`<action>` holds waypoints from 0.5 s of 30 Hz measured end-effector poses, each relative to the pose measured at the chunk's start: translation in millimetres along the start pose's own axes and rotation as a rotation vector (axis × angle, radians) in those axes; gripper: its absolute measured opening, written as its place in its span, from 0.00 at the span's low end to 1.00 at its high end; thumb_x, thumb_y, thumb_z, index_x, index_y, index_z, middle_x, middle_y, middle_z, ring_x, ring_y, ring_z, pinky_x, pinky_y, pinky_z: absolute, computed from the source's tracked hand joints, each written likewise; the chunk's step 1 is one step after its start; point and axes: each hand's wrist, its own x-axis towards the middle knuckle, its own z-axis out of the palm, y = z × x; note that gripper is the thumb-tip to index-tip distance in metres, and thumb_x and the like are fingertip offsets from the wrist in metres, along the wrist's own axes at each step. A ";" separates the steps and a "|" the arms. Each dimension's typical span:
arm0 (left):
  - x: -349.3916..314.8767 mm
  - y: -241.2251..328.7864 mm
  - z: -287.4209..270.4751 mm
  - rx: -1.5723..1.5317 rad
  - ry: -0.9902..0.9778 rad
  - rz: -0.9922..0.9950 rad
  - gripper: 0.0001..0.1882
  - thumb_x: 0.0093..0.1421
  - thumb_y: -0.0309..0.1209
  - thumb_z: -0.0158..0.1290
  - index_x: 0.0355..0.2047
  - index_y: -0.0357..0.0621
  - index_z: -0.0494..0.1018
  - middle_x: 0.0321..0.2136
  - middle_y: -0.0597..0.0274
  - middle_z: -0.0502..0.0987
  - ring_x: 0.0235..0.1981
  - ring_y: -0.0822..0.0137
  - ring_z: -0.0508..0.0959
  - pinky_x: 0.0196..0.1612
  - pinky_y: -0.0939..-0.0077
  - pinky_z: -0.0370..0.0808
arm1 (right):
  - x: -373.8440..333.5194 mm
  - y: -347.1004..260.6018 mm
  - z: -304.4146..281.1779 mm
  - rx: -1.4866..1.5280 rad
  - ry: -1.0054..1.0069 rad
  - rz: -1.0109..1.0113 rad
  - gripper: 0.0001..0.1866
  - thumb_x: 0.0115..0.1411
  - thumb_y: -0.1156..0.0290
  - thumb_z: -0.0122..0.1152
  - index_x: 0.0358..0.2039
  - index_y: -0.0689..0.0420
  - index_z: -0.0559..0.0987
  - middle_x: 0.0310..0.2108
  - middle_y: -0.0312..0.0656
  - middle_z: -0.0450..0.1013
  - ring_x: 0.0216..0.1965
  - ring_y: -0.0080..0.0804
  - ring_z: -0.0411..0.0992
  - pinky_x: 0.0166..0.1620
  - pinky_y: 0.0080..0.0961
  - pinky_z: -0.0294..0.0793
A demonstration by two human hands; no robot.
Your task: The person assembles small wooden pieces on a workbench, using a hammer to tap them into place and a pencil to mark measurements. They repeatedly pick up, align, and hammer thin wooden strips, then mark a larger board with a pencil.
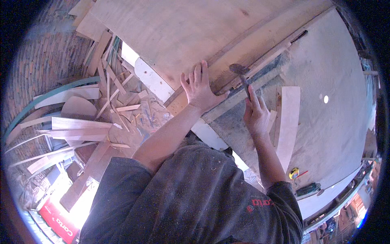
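My right hand (257, 114) is closed around the handle of a hammer (239, 70), its dark head raised to the upper left of my fingers. The head appears above or beside a long wooden strip (268, 57); contact cannot be told. My left hand (200, 90) lies with fingers spread on the edge area of a large plywood sheet (162, 36), the thumb pointing right toward the strip. Dusty patches and a narrow board edge run between my two hands.
A curved pale wood piece (289, 118) lies on the dusty worktop (325, 69) right of my right hand. Nearer stand a yellow tape measure (293, 173) and a red pencil (302, 174). Scrap boards (77, 128) pile up at the left, beside a curved green strip (36, 95).
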 end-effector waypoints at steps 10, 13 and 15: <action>0.3 -1.6 -1.1 -0.007 -0.024 -0.005 0.71 0.39 0.66 0.68 0.74 0.39 0.47 0.69 0.53 0.56 0.73 0.55 0.53 0.71 0.32 0.42 | -20.7 12.4 15.3 -0.071 -0.099 -0.065 0.27 0.66 0.76 0.61 0.65 0.48 0.75 0.29 0.44 0.74 0.26 0.44 0.76 0.31 0.38 0.77; 0.5 -2.2 2.5 -0.034 -0.021 -0.024 0.76 0.36 0.69 0.69 0.75 0.42 0.44 0.70 0.53 0.57 0.73 0.54 0.54 0.73 0.35 0.41 | -24.6 13.6 13.0 -0.077 -0.147 -0.136 0.27 0.64 0.78 0.61 0.64 0.49 0.75 0.30 0.45 0.75 0.26 0.43 0.76 0.30 0.37 0.77; 0.4 -3.8 4.2 -0.015 -0.059 -0.031 0.75 0.36 0.68 0.69 0.75 0.42 0.44 0.70 0.53 0.57 0.73 0.54 0.54 0.73 0.36 0.41 | -28.4 13.8 10.7 -0.070 -0.196 -0.177 0.28 0.62 0.79 0.62 0.64 0.49 0.76 0.30 0.45 0.75 0.26 0.42 0.76 0.29 0.36 0.76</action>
